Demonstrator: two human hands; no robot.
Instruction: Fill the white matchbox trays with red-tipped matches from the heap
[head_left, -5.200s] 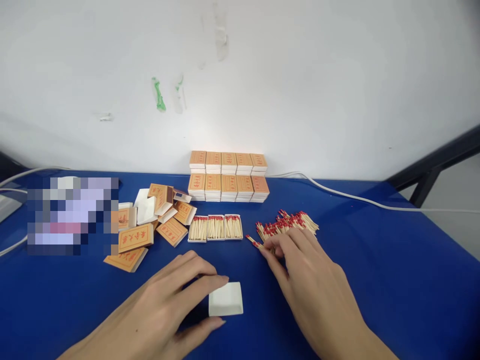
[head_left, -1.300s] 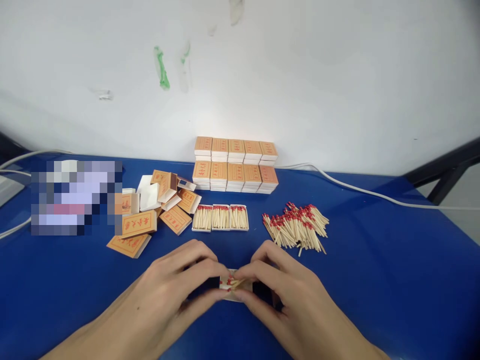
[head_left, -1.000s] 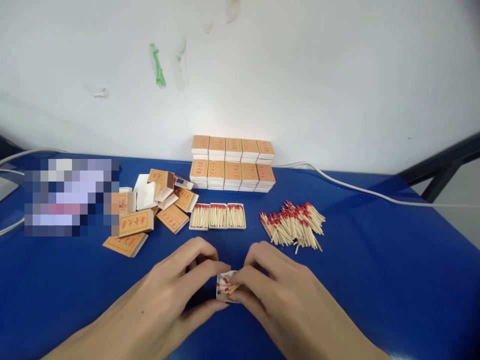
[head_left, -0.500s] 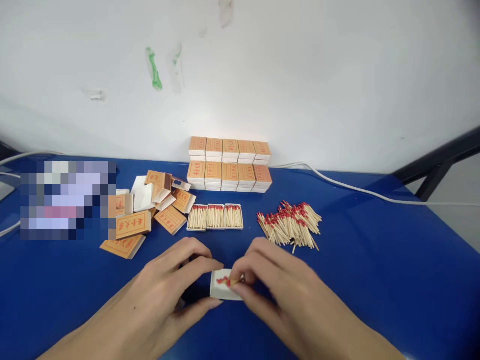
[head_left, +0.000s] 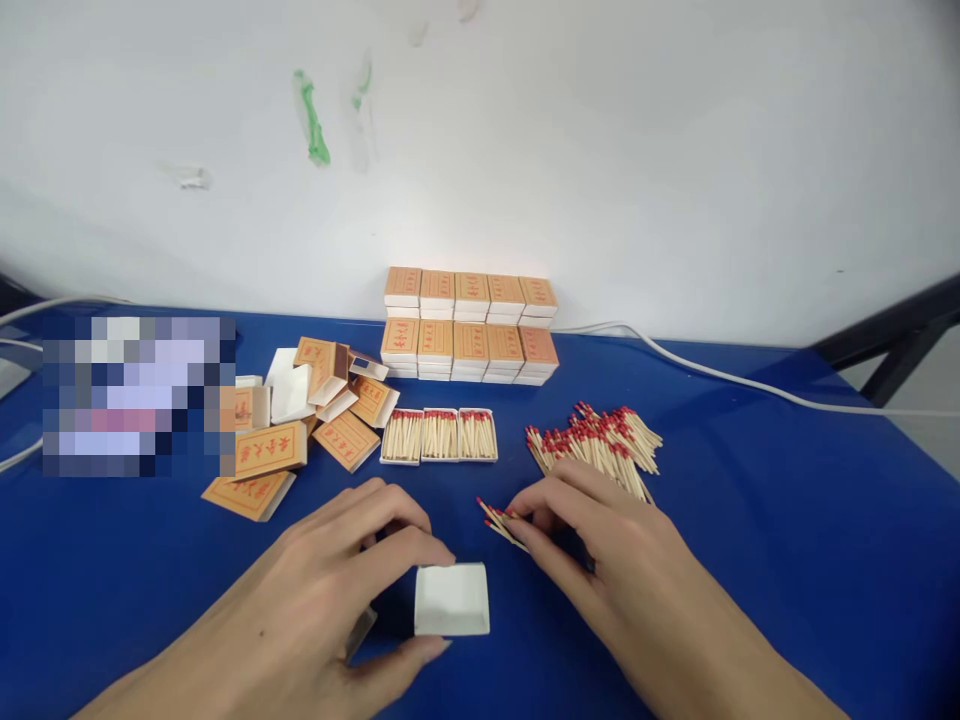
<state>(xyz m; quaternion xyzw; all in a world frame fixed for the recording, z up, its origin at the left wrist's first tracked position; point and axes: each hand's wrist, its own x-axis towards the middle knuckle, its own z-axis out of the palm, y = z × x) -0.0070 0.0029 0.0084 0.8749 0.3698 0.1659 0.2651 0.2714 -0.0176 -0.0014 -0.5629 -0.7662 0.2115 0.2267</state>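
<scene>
My left hand (head_left: 322, 590) grips a small white matchbox tray (head_left: 451, 600) between thumb and forefinger on the blue table (head_left: 765, 540). The tray shows plain white, with no matches visible in it. My right hand (head_left: 622, 570) lies just right of the tray and pinches a few red-tipped matches (head_left: 496, 520) by their bare ends, heads pointing left. A loose pile of matches (head_left: 607, 440) lies right behind that hand.
Three filled trays (head_left: 439, 436) sit side by side beyond my hands. Stacked orange matchboxes (head_left: 470, 325) stand against the white wall. Loose orange sleeves and white trays (head_left: 300, 420) lie scattered at the left, beside a blurred patch (head_left: 135, 395). A white cable (head_left: 712, 375) crosses the back right.
Half a second ago my right fingers pressed matches into the tray. Now that hand has drawn back to the right with a few matches, and the tray shows white.
</scene>
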